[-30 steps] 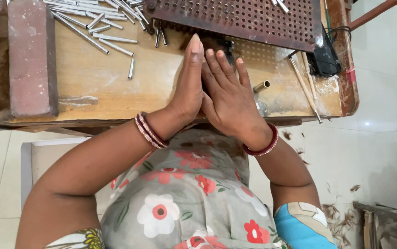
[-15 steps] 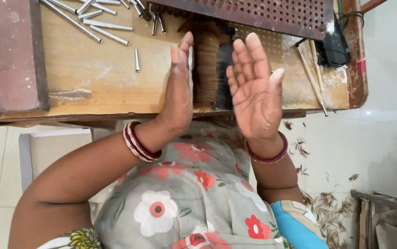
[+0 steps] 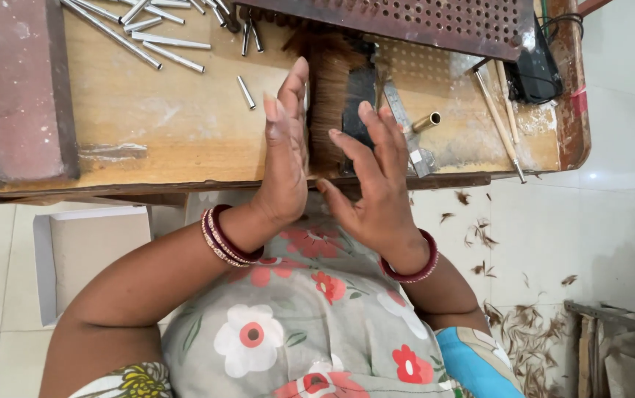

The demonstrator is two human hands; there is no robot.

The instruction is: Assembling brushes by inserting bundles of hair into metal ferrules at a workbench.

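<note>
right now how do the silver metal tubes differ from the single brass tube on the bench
The silver tubes are many, mostly long and thin, scattered at the bench's far left beyond the left hand. The brass tube is single, short, gold-coloured, and lies just right of the right hand. Both kinds lie flat on the wooden bench, untouched by either hand.

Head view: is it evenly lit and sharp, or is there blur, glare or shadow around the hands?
Head view: soft, even light, no glare; left hand and right hand sharp, with soft shadow under the perforated plate; metal tubes crisp.
</note>
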